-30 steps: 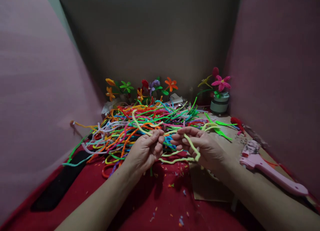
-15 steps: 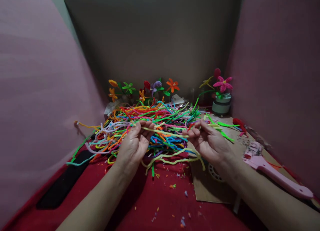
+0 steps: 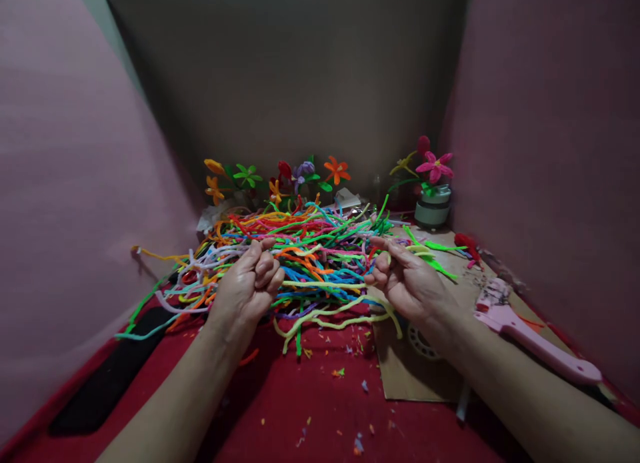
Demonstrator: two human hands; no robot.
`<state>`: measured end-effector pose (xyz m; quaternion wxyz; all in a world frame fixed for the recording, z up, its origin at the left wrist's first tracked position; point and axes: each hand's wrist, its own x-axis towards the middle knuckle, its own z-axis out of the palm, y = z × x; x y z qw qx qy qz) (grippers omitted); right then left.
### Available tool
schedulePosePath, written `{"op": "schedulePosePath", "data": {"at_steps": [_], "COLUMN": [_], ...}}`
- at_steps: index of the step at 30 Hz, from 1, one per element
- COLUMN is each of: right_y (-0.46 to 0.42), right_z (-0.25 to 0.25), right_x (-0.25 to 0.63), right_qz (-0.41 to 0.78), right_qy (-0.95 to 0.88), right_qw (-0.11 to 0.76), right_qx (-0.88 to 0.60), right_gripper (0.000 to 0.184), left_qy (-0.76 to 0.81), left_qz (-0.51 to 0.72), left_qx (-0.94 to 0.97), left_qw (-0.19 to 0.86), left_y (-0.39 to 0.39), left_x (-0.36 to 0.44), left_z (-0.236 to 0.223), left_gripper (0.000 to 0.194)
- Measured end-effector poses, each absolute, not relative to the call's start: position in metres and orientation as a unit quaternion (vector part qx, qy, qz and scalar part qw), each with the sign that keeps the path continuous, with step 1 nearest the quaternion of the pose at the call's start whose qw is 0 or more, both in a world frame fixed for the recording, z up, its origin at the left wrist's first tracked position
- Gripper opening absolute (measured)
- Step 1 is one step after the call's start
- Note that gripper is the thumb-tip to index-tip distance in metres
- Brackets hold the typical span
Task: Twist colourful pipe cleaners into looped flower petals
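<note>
A pale yellow pipe cleaner (image 3: 325, 285) runs nearly straight and level between my two hands. My left hand (image 3: 250, 283) has its fingers curled closed on one end, with the thumb and index finger uppermost. Around the other end my right hand (image 3: 403, 277) is closed in the same way, its palm turned inward. Behind and below lies a big tangled heap of many-coloured pipe cleaners (image 3: 305, 233). Just nearer than the hands, loose bent pale yellow pipe cleaners (image 3: 340, 324) rest on the red cloth (image 3: 280, 409).
Pipe-cleaner flowers (image 3: 337, 170) stand along the back, one pink bloom (image 3: 435, 166) over a pale green jar (image 3: 433, 208). On the right are a cardboard sheet (image 3: 400, 376) and a pink-handled tool (image 3: 540, 346). A black strip (image 3: 100, 393) lies left. Pink panels (image 3: 65, 183) flank both sides.
My left hand has moved left and turned, its fingers curling into a fist. The pipe cleaner now sits lower and more level between the hands. The view has shifted slightly.
</note>
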<state>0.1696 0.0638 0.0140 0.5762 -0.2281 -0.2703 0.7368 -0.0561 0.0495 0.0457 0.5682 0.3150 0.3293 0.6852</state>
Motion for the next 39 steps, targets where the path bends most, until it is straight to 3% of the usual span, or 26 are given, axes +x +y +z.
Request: {"op": "schedulePosePath", "data": {"at_steps": [14,25,29,33,39], "right_y": [0.064,0.059,0.051,0.039,0.031], "right_z": [0.028,0.041,0.035,0.031,0.023], "right_x": [0.180,0.183,0.170,0.161,0.151], "right_qz": [0.725,0.704,0.747,0.795,0.803], "right_qy": [-0.233,-0.288,-0.345,-0.356,-0.380], "right_qw": [0.615,0.630,0.553,0.473,0.431], "right_qx": [-0.204,-0.158,-0.131,-0.137,-0.155], "right_gripper": [0.011,0.022,0.022,0.032,0.029], "left_qy": [0.365,0.352,0.365,0.346,0.329], "left_qz": [0.634,0.623,0.604,0.520,0.456], "left_qx": [0.386,0.412,0.423,0.443,0.451], "left_qw": [0.561,0.564,0.568,0.642,0.694], "left_y": [0.042,0.040,0.035,0.025,0.020], "left_x": [-0.056,-0.053,-0.044,-0.026,-0.003], "left_z": [0.048,0.048,0.053,0.060,0.055], "left_gripper": [0.019,0.016,0.019,0.023,0.026]}}
